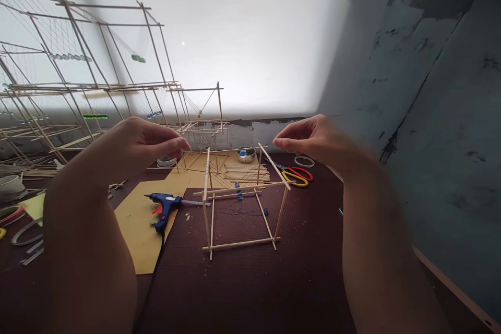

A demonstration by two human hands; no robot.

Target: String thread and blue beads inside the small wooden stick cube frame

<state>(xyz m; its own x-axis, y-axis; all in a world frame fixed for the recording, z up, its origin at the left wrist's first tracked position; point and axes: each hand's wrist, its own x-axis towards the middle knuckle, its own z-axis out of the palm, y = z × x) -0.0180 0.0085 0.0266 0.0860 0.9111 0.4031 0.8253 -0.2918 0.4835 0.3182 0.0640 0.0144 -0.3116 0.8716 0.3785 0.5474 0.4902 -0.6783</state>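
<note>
A cube-like frame of thin wooden sticks point(242, 188) stands on the table between my hands. My left hand point(156, 143) is raised just left of its top, thumb and fingertips pinched together. On the other side my right hand point(303, 138) makes a similar pinch. A fine thread point(269, 144), barely visible, runs from the right fingertips toward the frame's top and seems to stretch across to the left ones. Blue glass marbles point(239, 192) show in a row within the frame. Dark thread with a small ball-shaped piece point(266, 212) lies inside its base.
A blue glue gun point(166, 209) lies left on yellow card point(139, 219), its cord running forward. Behind the frame are loose sticks point(245, 173), a small tin point(246, 155) holding a blue marble and red-yellow scissors point(297, 176). Tall stick structures with hanging marbles point(78, 86) crowd the left.
</note>
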